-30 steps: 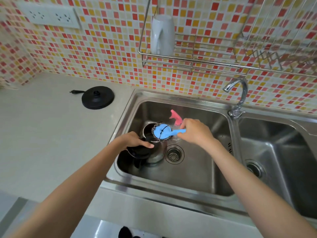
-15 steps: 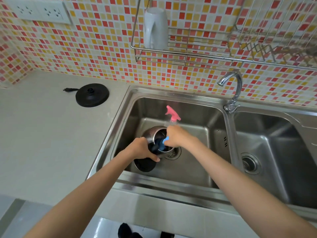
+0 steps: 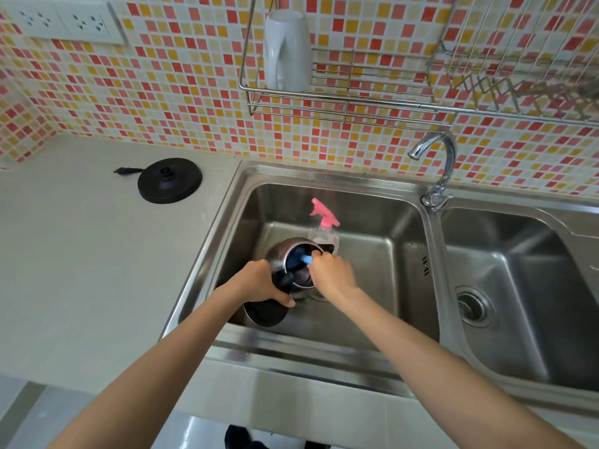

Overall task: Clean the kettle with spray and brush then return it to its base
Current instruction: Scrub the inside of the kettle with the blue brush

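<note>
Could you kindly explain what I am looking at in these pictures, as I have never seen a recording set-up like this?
There is no robot here: a person works with two bare hands. Every picture comes from one wide-angle camera worn on the head, looking forward and down, so the arms reach in from the bottom edge. The left hand grips a steel kettle in the left basin of a double sink, its opening turned up toward the camera. The right hand holds a blue brush whose head is inside the kettle. A spray bottle with a pink trigger stands just behind the kettle. On the counter to the left lies the kettle's black base, with nothing on it. A white mug sits in a wire rack on the tiled wall.
</note>
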